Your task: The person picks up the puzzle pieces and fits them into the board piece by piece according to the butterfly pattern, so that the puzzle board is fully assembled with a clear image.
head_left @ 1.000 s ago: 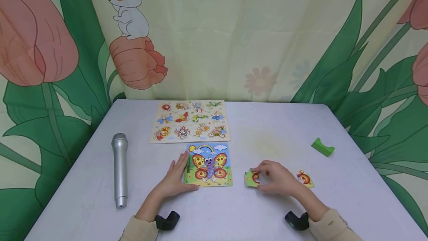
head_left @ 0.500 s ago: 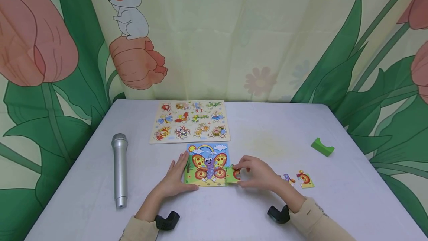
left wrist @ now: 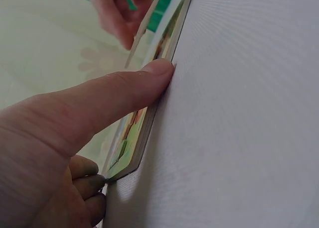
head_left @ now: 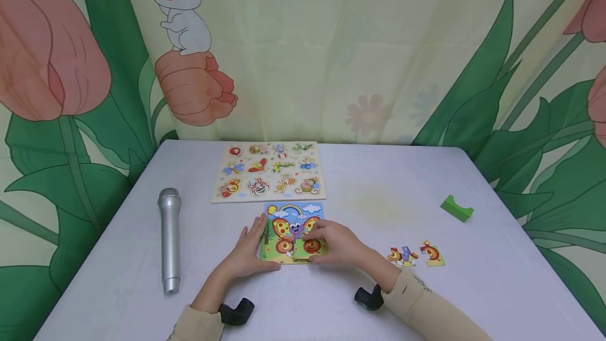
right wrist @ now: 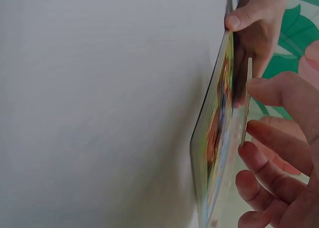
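Note:
On the table lies a square butterfly puzzle board (head_left: pixel 280 252). My left hand (head_left: pixel 248 253) steadies it at the near-left corner, with the fingers along its left side and the thumb (left wrist: pixel 149 77) pressed on its near edge. My right hand (head_left: pixel 340 243) pinches a green puzzle piece (head_left: pixel 311 248) with a red-orange spiral between thumb and fingers. In the right wrist view the piece (right wrist: pixel 246 106) is seen edge-on, held just above the board (right wrist: pixel 214 138) and apart from it. It covers the lower right of the butterfly picture.
Loose puzzle pieces (head_left: pixel 402 257) lie to the right, another piece (head_left: pixel 432 254) beside them. A green arched block (head_left: pixel 457 209) sits farther right. Behind the board is a larger insect peg puzzle (head_left: pixel 269 172). A silver microphone (head_left: pixel 170 241) lies at the left. A printed curtain (head_left: pixel 293 67) hangs behind.
My right hand has carried the green piece leftward from the bare table to over the board's lower right, uncovering the loose pieces at the right. The left hand has stayed in place.

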Tool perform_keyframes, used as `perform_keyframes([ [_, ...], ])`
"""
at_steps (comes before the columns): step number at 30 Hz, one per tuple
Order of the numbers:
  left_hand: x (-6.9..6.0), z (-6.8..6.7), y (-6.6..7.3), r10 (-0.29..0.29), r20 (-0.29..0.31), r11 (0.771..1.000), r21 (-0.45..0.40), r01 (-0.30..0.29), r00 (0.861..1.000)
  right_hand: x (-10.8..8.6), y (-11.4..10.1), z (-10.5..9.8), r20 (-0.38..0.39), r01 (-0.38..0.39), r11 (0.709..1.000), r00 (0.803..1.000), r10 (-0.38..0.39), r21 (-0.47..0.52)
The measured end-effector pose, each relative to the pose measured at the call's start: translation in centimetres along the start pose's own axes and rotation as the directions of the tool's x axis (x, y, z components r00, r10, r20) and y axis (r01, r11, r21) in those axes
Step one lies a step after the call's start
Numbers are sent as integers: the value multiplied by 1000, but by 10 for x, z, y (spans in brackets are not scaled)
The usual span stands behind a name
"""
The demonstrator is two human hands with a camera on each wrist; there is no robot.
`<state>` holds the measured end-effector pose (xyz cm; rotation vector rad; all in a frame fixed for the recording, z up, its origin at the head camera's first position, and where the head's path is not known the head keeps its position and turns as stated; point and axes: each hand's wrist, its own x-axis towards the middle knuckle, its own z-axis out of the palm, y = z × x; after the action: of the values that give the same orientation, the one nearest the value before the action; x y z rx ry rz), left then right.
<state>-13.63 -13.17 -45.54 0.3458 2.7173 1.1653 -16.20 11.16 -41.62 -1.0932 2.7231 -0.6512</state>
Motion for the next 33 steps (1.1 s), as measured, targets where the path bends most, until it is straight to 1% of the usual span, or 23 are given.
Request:
perform_keyframes([
  [6,1,0,-1,4,1,1000,-1,-4,1000,16,-12,5,18,14,999,1000,-13,-45],
  [10,2,0,-1,1,1,1000,0,-1,1000,27,-19,7,36,23,998,999,-21,-57],
  [15,2,0,-2,0,3,1000,3,0,1000,37,-28,10,41,31,996,999,-28,-78],
  [26,1,1,-2,3,-4,1000,1,-3,1000,47,-36,19,65,46,993,997,-39,-105],
  [33,1,1,-3,5,-2,1000,0,-5,1000,49,-38,20,73,23,995,997,-16,-101],
])
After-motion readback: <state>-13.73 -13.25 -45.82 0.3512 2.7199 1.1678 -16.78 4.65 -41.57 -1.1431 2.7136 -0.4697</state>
